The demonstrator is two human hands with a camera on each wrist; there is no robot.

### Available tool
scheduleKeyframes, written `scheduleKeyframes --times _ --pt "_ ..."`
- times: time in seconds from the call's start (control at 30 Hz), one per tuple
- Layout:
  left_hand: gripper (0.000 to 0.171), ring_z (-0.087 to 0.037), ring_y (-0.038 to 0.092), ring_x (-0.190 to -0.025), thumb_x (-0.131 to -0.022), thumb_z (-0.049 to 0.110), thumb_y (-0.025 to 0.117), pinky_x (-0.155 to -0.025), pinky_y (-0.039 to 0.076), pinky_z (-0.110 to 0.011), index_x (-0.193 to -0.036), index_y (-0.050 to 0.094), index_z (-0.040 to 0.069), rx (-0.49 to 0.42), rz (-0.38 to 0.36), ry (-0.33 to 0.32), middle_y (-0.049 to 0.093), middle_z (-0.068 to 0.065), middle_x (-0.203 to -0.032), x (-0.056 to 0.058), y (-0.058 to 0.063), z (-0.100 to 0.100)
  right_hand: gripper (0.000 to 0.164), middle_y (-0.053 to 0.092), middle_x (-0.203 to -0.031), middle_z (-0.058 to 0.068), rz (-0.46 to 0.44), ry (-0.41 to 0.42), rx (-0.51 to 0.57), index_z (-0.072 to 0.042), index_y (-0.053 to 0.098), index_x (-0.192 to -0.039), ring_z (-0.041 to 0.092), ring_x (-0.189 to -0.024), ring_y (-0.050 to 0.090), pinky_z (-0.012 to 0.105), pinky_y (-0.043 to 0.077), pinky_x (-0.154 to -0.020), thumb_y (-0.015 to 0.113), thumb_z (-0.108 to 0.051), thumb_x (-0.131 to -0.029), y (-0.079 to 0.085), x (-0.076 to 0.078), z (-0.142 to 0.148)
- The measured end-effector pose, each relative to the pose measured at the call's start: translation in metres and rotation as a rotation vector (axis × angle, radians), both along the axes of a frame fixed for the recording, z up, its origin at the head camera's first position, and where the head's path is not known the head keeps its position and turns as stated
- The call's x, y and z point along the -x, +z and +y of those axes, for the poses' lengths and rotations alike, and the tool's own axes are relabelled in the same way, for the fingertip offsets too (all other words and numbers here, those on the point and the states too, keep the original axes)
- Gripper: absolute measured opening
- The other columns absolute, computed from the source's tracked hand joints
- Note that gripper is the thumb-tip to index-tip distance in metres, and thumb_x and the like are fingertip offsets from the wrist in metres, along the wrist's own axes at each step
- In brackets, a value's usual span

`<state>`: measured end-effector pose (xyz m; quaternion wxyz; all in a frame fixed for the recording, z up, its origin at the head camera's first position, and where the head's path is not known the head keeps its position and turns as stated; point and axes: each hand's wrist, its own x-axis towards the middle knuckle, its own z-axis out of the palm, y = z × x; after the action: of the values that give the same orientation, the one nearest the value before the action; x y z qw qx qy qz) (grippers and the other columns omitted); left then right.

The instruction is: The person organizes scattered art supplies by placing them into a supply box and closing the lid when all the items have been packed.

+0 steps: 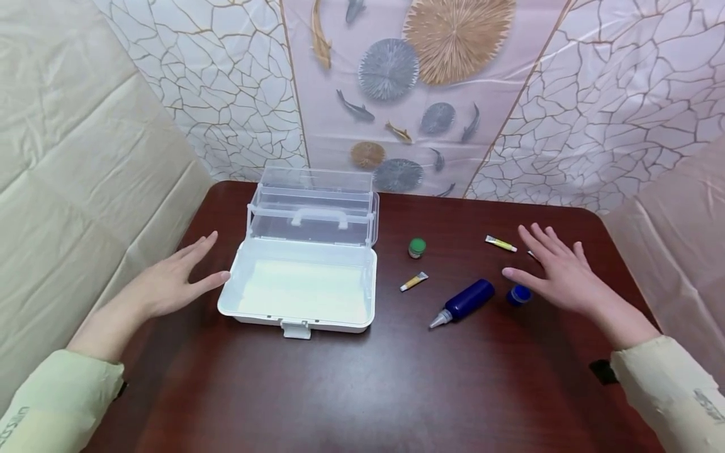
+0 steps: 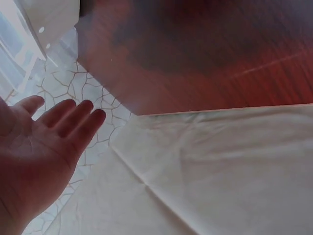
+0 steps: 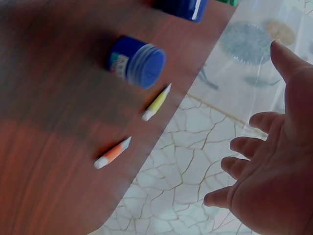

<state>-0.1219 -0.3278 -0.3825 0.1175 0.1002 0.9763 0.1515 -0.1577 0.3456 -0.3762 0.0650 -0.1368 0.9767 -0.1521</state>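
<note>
Left of centre in the head view, an open white plastic box [image 1: 334, 325] stands just beside the left hand [image 1: 170, 283], whose fingers are extended and free. Toward the right edge, the right hand [image 1: 561, 270] hovers with fingers spread, near a small round blue jar [image 1: 518, 295]. Well apart, the hands have between them the box, a dark-blue nozzle bottle [image 1: 469, 300] and a small green-lidded jar [image 1: 416, 248] at centre right.

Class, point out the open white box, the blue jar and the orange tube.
White box [image 1: 306, 291], head view: its inside floor.
Blue jar [image 3: 138, 63], right wrist view: the side of its lid.
Orange tube [image 3: 113, 153], right wrist view: its orange middle.
</note>
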Motion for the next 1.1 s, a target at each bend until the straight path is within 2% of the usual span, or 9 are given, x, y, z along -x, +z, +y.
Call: scheduleKeyframes --times 0.27,0.4,0.53,0.73,0.9,1.03,1.1 --pt "0.099 -0.052 0.038 -0.15 -0.103 0.068 0.056 -0.12 0.036 -0.073 -0.172 0.015 0.008 -0.053 -0.042 0.01 0.029 -0.025 -0.171 -0.003 -0.008 0.004 0.098 0.002 -0.175 0.027 -0.096 0.024 0.022 -0.007 0.009 -0.172 0.048 -0.162 -0.006 0.078 -0.014 -0.124 0.065 -0.053 -0.105 0.007 0.01 -0.015" --pt "0.098 -0.053 0.047 -0.144 -0.103 0.065 0.058 -0.115 0.042 -0.073 -0.17 0.021 0.005 -0.074 -0.057 0.013 0.035 -0.027 -0.167 -0.003 -0.011 0.004 0.097 0.001 -0.176 0.025 -0.118 0.043 0.057 -0.008 0.008 -0.172 0.046 -0.162 -0.007 0.076 -0.014 -0.126 0.064 -0.052 -0.106 0.01 0.012 -0.023" --pt "0.095 -0.052 0.056 -0.136 -0.103 0.061 0.062 -0.111 0.046 -0.072 -0.168 0.027 0.002 -0.106 -0.055 0.017 0.042 -0.029 -0.162 -0.003 -0.013 0.005 0.096 0.004 -0.176 0.025 -0.115 0.069 0.079 -0.007 0.012 -0.172 0.044 -0.163 -0.005 0.076 -0.008 -0.127 0.065 -0.051 -0.105 0.012 0.017 -0.033" --pt "0.09 -0.048 0.057 -0.137 -0.103 0.056 0.065 -0.113 0.047 -0.067 -0.167 0.032 0.002 -0.222 -0.09 0.052 0.054 -0.026 -0.155 -0.003 -0.016 0.009 0.095 0.007 -0.177 0.021 -0.116 0.092 0.127 -0.009 0.014 -0.172 0.041 -0.164 -0.001 0.074 -0.001 -0.13 0.067 -0.051 -0.105 0.013 0.025 -0.049" --pt "0.087 -0.046 0.056 -0.138 -0.104 0.054 0.065 -0.112 0.048 -0.066 -0.165 0.035 0.001 -0.254 -0.118 0.064 0.057 -0.027 -0.151 -0.004 -0.019 0.01 0.095 0.009 -0.178 0.018 -0.124 0.105 0.157 -0.01 0.015 -0.172 0.04 -0.164 0.003 0.071 0.005 -0.132 0.068 -0.051 -0.104 0.011 0.03 -0.06" --pt "0.085 -0.029 0.076 -0.111 -0.105 0.051 0.066 -0.109 0.053 -0.058 -0.165 0.035 -0.001 -0.317 -0.157 0.083 0.059 -0.027 -0.149 -0.005 -0.022 0.012 0.095 0.01 -0.178 0.016 -0.127 0.11 0.145 -0.012 0.015 -0.172 0.04 -0.164 0.007 0.071 0.013 -0.131 0.066 -0.054 -0.104 0.008 0.035 -0.068" --pt "0.084 -0.019 0.079 -0.097 -0.105 0.05 0.067 -0.106 0.057 -0.049 -0.164 0.035 -0.001 -0.356 -0.187 0.104 0.058 -0.027 -0.15 -0.005 -0.025 0.012 0.094 0.012 -0.178 0.017 -0.123 0.119 0.144 -0.012 0.017 -0.172 0.042 -0.163 0.01 0.071 0.018 -0.129 0.066 -0.054 -0.104 0.007 0.038 -0.073"
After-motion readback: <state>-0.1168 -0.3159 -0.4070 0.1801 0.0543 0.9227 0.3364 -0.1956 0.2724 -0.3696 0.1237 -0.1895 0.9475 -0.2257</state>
